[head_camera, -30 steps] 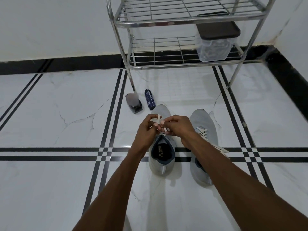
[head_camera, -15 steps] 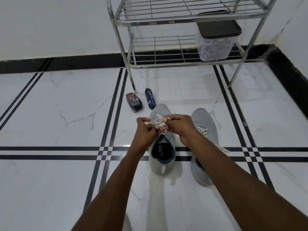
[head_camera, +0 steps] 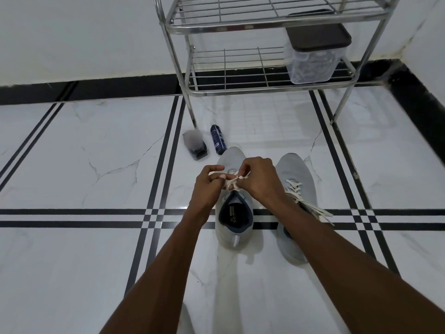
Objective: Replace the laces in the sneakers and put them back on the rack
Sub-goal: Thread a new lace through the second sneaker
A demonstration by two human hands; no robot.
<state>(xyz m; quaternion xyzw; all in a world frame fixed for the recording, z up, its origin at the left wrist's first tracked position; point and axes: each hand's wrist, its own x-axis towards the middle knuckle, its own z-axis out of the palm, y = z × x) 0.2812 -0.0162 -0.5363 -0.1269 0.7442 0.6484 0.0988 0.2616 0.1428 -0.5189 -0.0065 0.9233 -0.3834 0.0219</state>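
Two grey sneakers stand side by side on the white tiled floor, toes toward the rack. Over the left sneaker [head_camera: 234,220] both my hands work a cream lace [head_camera: 231,183]. My left hand [head_camera: 209,183] pinches one part of the lace and my right hand [head_camera: 258,179] pinches another, close together above the tongue. The right sneaker [head_camera: 297,174] has a cream lace [head_camera: 310,204] threaded through it, with loose ends trailing to its right side. The metal rack [head_camera: 265,85] stands beyond the shoes against the wall.
A clear plastic box with a dark lid [head_camera: 313,56] sits on the rack's lower shelf at the right. A small dark bottle [head_camera: 218,139] and a dark brush-like item [head_camera: 195,147] lie on the floor by the rack's left leg.
My hands have shifted slightly on the lace of the left sneaker, still pinching it. The shoes have not moved.
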